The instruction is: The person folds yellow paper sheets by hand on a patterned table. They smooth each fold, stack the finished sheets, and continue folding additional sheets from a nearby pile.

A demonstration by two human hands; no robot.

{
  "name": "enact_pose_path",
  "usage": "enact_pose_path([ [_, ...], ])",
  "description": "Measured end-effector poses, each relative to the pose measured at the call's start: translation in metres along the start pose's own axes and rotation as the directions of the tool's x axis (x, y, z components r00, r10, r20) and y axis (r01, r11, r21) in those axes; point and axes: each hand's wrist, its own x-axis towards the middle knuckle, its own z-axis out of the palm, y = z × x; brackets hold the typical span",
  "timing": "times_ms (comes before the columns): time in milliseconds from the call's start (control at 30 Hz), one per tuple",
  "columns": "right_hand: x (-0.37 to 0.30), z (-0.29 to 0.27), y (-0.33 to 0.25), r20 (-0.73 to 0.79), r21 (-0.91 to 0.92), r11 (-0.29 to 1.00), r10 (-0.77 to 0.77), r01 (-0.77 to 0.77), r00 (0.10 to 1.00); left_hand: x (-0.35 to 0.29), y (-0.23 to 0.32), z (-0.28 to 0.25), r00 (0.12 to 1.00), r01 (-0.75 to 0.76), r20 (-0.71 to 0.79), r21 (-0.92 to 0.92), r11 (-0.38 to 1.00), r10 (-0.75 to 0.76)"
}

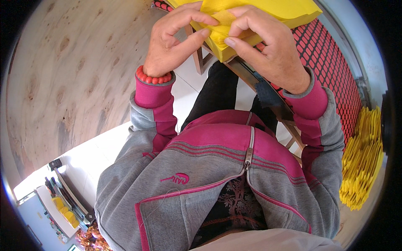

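Note:
Both of my hands work at a sheet of yellow paper [223,29] on top of a yellow paper stack [289,11], at the upper middle of the head view. My left hand [173,39], with a red bead bracelet [153,78] at its wrist, has thumb and forefinger closed on the sheet's left edge. From the other side my right hand [270,44] pinches the sheet, its thumb low and its fingers bent over the top. Between the hands the paper is creased or folded over. The far ends of some fingers are hidden by the paper.
A large wooden board [75,71] fills the left side. Under the stack lies a red and black patterned surface [322,62] with a wooden frame. A pile of folded yellow papers [361,161] stands at the right. Shiny red-gold items [93,238] lie at the lower left.

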Motion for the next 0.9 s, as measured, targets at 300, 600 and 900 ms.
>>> enact_pose_path([
  [300,0.002,-0.006,0.004,-0.091,0.103,0.994,0.045,-0.036,0.995,0.005,0.005,0.004,0.992,-0.117,-0.029,0.183,0.976,0.125],
  [600,-0.036,-0.043,-0.051,-0.129,-0.044,0.990,0.129,-0.136,0.983,0.001,-0.014,0.022,0.924,-0.100,-0.336,0.250,0.963,0.183],
  [900,-0.208,0.010,-0.021,0.361,-0.294,0.790,0.612,-0.537,0.703,0.006,-0.036,0.024,0.893,-0.124,-0.443,-0.079,0.989,0.076],
])
